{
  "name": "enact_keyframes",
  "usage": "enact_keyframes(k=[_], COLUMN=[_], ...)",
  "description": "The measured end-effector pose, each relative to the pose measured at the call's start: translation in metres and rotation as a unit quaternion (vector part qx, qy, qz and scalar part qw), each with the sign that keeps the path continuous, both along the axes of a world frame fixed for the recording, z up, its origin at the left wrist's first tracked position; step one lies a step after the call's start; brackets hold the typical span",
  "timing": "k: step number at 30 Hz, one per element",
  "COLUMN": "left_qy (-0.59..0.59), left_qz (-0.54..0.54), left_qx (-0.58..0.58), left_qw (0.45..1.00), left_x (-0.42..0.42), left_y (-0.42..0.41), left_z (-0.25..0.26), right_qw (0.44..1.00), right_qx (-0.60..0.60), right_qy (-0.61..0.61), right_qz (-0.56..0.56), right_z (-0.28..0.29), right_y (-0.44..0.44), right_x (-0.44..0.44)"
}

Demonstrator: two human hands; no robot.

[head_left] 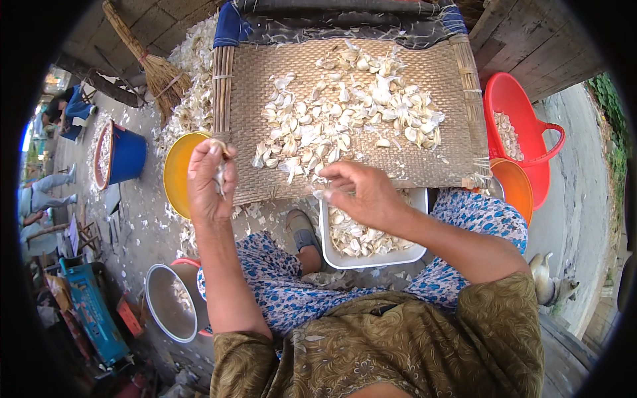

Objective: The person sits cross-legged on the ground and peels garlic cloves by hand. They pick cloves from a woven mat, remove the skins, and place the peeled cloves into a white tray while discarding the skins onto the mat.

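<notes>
My left hand (211,181) is raised at the left edge of the woven mat (423,59), with garlic (220,178) gripped in its fingers; brownish and whitish skin shows, but whether it is a clove or only skin is unclear. My right hand (368,196) reaches over the mat's front edge, thumb and forefinger apart, with a blurred pale scrap by the thumb. Loose garlic cloves (336,110) and papery skins are spread over the mat. Partly under my right forearm, a white rectangular tray (324,248) holds more cloves (358,244).
A yellow basin (174,171) and blue bucket (128,154) stand left; a metal pot (164,311) is lower left. Red (507,94) and orange (512,181) containers are right. A straw broom (164,79) leans by heaped skins (196,64). An animal (547,281) lies right. People sit far left.
</notes>
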State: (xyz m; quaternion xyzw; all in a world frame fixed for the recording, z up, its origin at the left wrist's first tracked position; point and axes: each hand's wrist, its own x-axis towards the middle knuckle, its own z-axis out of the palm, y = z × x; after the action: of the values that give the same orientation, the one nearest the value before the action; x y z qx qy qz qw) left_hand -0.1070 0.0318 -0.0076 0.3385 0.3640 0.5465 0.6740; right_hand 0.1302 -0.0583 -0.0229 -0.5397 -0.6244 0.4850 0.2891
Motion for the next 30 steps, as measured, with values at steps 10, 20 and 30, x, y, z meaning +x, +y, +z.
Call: enact_keyframes(k=[10, 20, 30], left_qy=[0.216, 0.114, 0.138], left_qz=[-0.058, -0.120, -0.156], left_qx=[-0.032, -0.071, -0.110], left_qw=[0.974, 0.984, 0.972], left_x=[0.038, 0.035, 0.042], left_y=[0.003, -0.019, -0.041], left_z=[0.008, -0.005, -0.005], right_qw=[0.873, 0.981, 0.917], right_qx=[0.160, -0.079, -0.193], right_qy=[-0.460, 0.121, 0.316], right_qz=[0.017, -0.128, -0.151], right_z=[-0.035, -0.035, -0.001], right_y=[0.030, 0.046, 0.032], right_x=[0.061, 0.045, 0.007])
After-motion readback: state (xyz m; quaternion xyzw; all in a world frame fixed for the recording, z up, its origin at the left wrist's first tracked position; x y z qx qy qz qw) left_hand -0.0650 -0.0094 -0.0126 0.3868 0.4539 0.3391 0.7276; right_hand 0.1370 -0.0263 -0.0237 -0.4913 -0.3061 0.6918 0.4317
